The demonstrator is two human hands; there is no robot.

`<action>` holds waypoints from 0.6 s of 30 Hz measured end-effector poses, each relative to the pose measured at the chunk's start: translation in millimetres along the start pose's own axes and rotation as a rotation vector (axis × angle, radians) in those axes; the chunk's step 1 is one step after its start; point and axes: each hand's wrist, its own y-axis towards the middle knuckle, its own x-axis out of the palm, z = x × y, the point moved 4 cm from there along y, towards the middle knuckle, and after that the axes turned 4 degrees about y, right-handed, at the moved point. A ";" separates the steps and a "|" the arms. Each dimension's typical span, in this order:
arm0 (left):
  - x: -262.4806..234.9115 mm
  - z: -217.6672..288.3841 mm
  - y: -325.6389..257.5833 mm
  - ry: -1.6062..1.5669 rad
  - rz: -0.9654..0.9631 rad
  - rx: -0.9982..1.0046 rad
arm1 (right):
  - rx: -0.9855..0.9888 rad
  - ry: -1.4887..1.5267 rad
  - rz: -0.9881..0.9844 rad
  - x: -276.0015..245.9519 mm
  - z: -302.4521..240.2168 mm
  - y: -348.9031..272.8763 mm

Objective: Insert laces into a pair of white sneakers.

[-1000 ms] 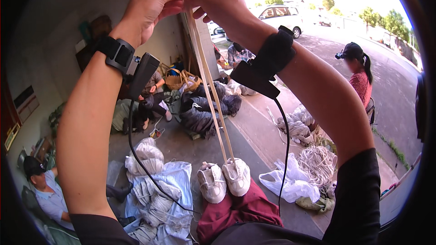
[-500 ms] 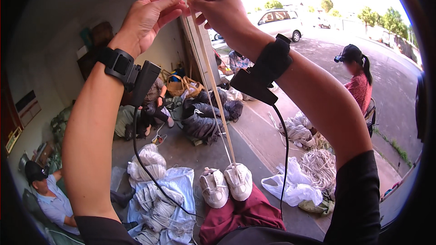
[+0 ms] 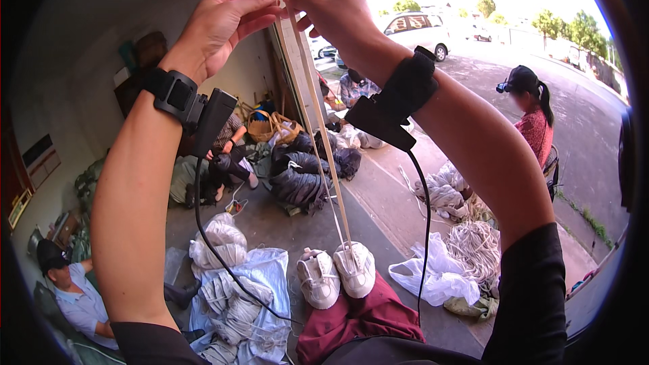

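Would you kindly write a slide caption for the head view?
Left hand and right hand pinch pale cords stretching toward light shoes.

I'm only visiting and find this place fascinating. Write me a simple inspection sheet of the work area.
Surface: grey floor, bare in places.
Things in hand: pale cord, stretched in two strands from fingers down to the shoes.
Clutter: white bundles on a pale sheet, dark bundles, a heap of rope, a plastic bag.
Hands: left hand and right hand raised close together, pinching the cord.
Cables: one black cable from the left wrist's device, another from the right's.
Surroundings: other people at left, back and right; a white van parked outside.
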 end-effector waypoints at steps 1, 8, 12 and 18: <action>0.1 -0.2 0.0 0.000 0.000 -0.001 | -0.009 0.005 -0.001 0.8 0.2 0.6; 2.1 -1.2 2.9 0.031 -0.004 0.023 | -0.050 -0.015 -0.009 1.7 4.4 5.1; 3.4 -1.9 2.8 0.020 0.006 0.009 | -0.063 -0.051 0.001 1.0 0.6 2.8; 1.8 -3.1 3.5 -0.058 -0.043 -0.012 | -0.097 -0.098 -0.025 0.2 -2.5 3.1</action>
